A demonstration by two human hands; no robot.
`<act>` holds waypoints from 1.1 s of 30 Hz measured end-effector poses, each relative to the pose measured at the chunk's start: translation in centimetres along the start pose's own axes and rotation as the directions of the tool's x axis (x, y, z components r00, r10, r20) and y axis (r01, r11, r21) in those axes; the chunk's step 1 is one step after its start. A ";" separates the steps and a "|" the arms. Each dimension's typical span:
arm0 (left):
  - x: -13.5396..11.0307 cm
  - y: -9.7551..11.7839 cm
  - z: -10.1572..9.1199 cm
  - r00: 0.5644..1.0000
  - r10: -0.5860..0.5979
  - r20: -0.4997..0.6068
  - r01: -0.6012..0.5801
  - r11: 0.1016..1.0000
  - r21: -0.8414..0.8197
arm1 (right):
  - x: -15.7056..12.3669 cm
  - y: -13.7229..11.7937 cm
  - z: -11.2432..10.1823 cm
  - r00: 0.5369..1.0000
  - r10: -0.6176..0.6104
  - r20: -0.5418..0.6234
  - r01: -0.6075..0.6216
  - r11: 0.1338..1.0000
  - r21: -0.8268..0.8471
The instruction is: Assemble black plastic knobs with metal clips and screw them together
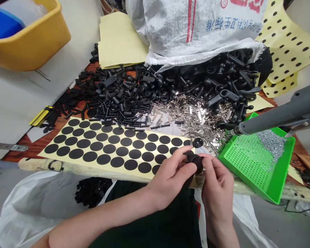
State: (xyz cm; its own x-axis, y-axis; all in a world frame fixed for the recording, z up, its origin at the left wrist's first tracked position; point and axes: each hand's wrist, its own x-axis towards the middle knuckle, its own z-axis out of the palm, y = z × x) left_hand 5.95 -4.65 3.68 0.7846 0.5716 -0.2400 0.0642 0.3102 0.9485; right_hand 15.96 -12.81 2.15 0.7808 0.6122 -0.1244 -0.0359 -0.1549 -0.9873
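Both of my hands meet over the table's front edge around a black plastic part [194,161]. My left hand [174,168] grips it between thumb and fingers. On its other side, my right hand [217,174] pinches it with closed fingertips. The fingers cover much of the part, so its full shape is hidden. Just beyond the left fingertips lies a round black ribbed piece [197,142]. Left of my hands lies a yellow backing sheet [74,162] bearing rows of black round stickers [109,148].
Black plastic parts [134,86] and small metal clips [198,117] are heaped behind. At right, an electric screwdriver [279,113] extends over a green tray [276,193] of small screws [272,143]. A white woven sack [175,31] stands at the back, a yellow bin [46,41] at upper left.
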 end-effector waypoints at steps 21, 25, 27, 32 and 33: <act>0.4 -1.1 0.7 1.000 -0.025 0.007 0.025 0.999 -0.038 | 1.5 -0.4 -1.6 0.951 0.235 0.201 -0.237 0.971 -0.017; 0.5 -0.7 0.3 0.985 -0.113 0.130 0.130 0.983 -0.129 | 1.5 -0.2 -1.5 0.953 0.252 0.171 -0.264 0.963 0.053; 0.5 -0.6 0.3 0.983 -0.132 0.129 0.152 0.976 -0.156 | 1.6 -0.4 -1.5 0.952 0.266 0.151 -0.277 0.960 0.052; 0.6 -0.8 0.7 0.986 -0.145 0.086 0.159 0.968 -0.195 | 1.8 -0.4 -1.7 0.946 0.292 0.139 -0.299 0.954 0.033; 0.6 -0.8 0.7 0.987 -0.142 0.078 0.155 0.969 -0.192 | 1.7 -0.3 -1.7 0.948 0.287 0.136 -0.293 0.956 0.019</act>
State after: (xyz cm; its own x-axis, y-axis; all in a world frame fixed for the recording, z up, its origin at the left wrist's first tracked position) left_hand 6.77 -5.11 2.89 0.8134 0.4605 -0.3554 0.0653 0.5348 0.8424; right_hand 18.40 -13.06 2.41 0.6453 0.6413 -0.4151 -0.2748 -0.3121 -0.9094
